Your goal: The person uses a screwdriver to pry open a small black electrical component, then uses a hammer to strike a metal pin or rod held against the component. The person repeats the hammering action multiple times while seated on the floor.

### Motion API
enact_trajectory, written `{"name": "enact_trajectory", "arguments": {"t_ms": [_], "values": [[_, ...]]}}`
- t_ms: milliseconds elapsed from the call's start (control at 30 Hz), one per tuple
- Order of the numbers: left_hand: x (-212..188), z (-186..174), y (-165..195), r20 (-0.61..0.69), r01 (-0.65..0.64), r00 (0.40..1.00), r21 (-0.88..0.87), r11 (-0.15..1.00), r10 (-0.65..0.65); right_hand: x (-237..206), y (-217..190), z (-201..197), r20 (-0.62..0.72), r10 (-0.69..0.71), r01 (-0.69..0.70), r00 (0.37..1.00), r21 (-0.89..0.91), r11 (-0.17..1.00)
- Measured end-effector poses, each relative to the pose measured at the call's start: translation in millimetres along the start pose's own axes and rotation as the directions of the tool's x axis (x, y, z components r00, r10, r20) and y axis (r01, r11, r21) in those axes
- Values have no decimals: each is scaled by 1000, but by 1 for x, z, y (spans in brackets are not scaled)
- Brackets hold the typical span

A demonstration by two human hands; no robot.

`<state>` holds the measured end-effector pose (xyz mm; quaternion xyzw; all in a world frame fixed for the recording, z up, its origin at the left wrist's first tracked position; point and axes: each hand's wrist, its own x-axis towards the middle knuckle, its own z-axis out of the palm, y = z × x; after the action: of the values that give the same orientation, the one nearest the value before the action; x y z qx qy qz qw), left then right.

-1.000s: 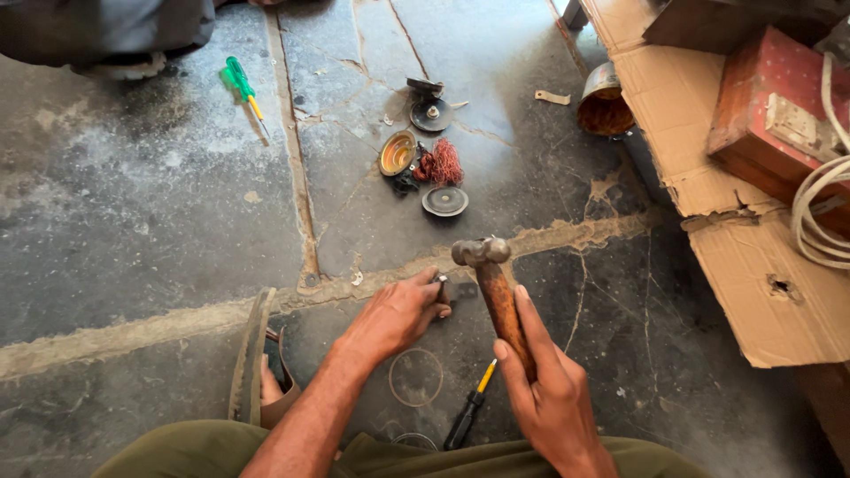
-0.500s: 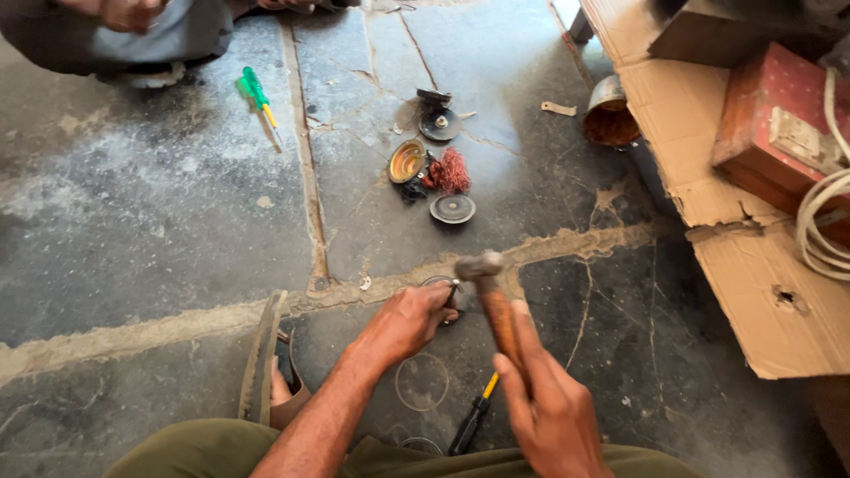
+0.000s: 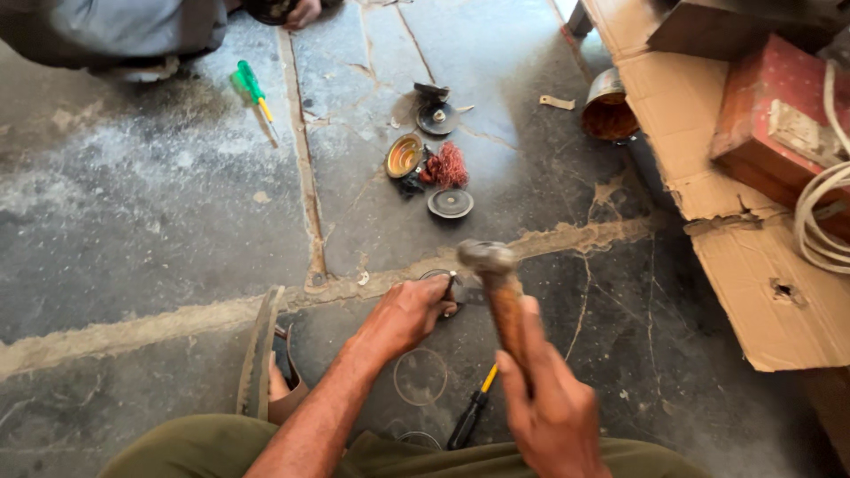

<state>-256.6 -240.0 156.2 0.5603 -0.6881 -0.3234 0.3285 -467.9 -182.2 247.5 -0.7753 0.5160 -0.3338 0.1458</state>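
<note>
Kneeling over cracked concrete floor [image 3: 159, 221], hands clamped: right [image 3: 553, 412] on hammer [image 3: 498, 288], left [image 3: 403, 314] on metal part [image 3: 447, 281]

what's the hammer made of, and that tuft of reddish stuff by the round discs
Hammer in the right hand: dull grey head, likely steel; brown grained handle, probably wood, worn smooth.
Reddish tangled tuft: fine coppery strands, seemingly copper wire, though fibre can't be ruled out.
Round dark discs: matte grey, apparently metal.

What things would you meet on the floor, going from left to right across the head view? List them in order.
Green-handled screwdriver → sandal → left hand → hammer → rusty tin can → red box on the cardboard.
</note>
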Motion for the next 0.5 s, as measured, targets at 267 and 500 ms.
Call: {"name": "enact_trajectory", "arguments": {"t_ms": [267, 500], "values": [[2, -2, 1, -12, 85, 996, -53, 995, -86, 10, 1, 12, 186, 84, -66, 979, -97, 993], [2, -1, -4, -42, 20, 999, -17, 1000, -21, 2, -8, 2, -125, -119, 120, 985, 4, 993]]}}
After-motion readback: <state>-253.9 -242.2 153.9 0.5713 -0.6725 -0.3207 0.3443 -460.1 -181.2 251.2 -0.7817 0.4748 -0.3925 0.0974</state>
